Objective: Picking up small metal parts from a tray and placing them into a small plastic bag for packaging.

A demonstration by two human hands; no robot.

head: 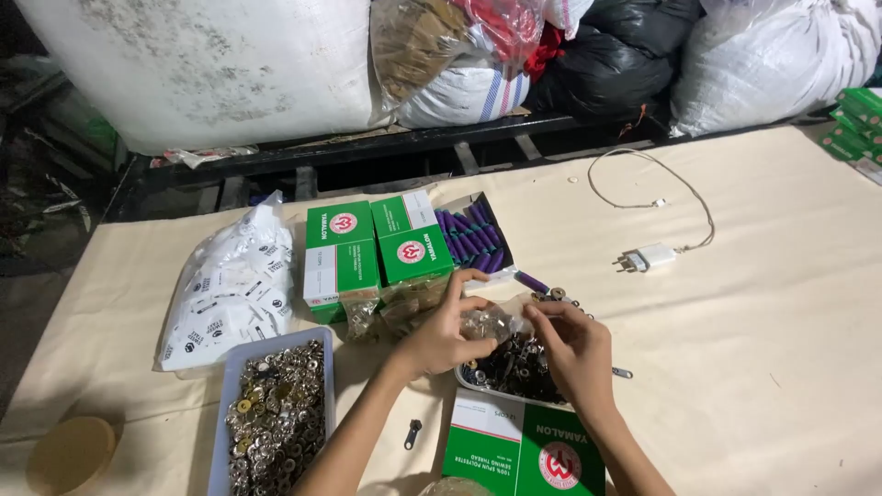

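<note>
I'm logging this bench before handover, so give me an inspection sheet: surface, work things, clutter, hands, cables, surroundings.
Surface: cream cloth table, lightly creased.
Work things: small clear bag held over a tray of dark metal parts.
Clutter: tray of silver buttons; bag of labels; green boxes; purple spools; zipper pull; round lid.
Hands: left hand and right hand both pinch the bag.
Cables: charger with loose cable.
Surroundings: stuffed sacks behind.
</note>
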